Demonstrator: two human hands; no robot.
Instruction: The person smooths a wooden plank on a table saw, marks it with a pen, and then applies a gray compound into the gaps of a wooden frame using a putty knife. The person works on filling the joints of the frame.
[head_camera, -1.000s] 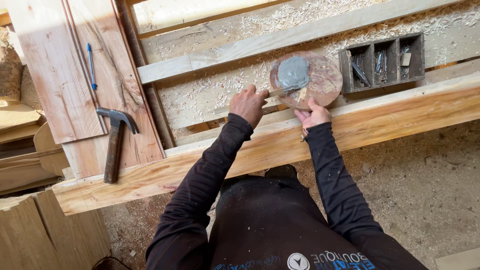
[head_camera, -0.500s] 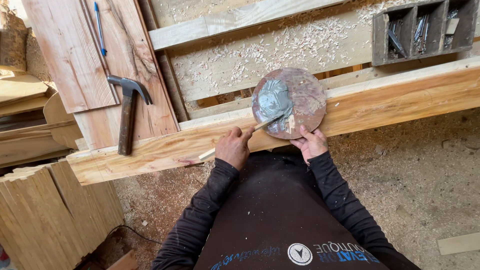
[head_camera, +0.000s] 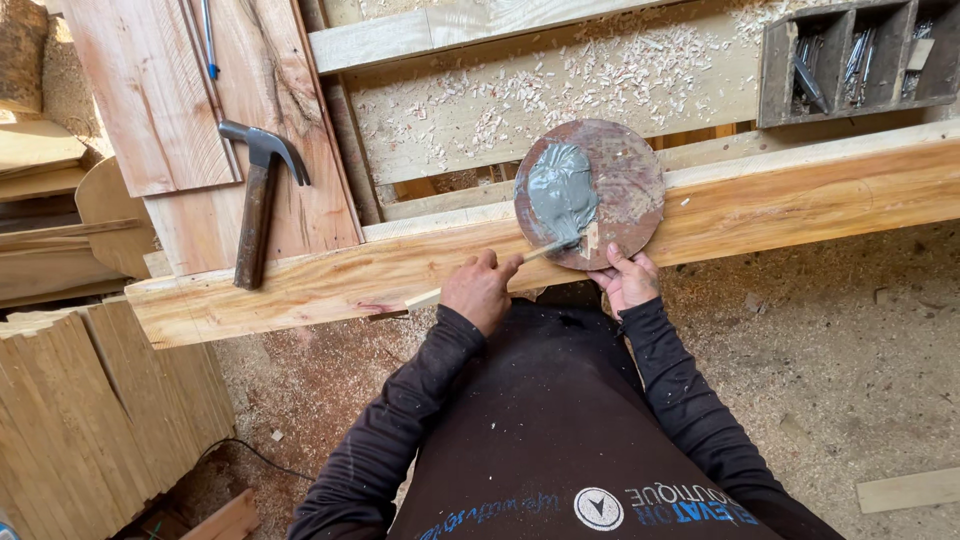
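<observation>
Left hand (head_camera: 482, 290): one thin wooden stick (head_camera: 500, 268) in a closed grip, fingers wrapped around its middle. The stick's far tip runs up and to the right of the grip and touches the lower edge of the grey paste (head_camera: 560, 190).

Right hand (head_camera: 624, 280): grip clamped on the near rim of one round brown disc (head_camera: 625, 185), thumb on top, fingers hidden under it. The disc sits just above this grip, resting over the long pale beam (head_camera: 800, 200) and partly overhanging it.

Paste count: one grey blob, on the disc's left half, just above and right of the left grip.

Other items, counted:
- One hammer (head_camera: 258, 205), wooden handle, metal head, lying well to the left of the left grip across a reddish board (head_camera: 150, 100) and the beam.
- One blue pen (head_camera: 207, 38), above the hammer, far from both grips.
- One dark compartment tray (head_camera: 775, 70) holding nails, up and right of the right grip; exact nail count cannot be told.
- Wood shavings (head_camera: 560, 90) scattered on the plank beyond the disc.
</observation>
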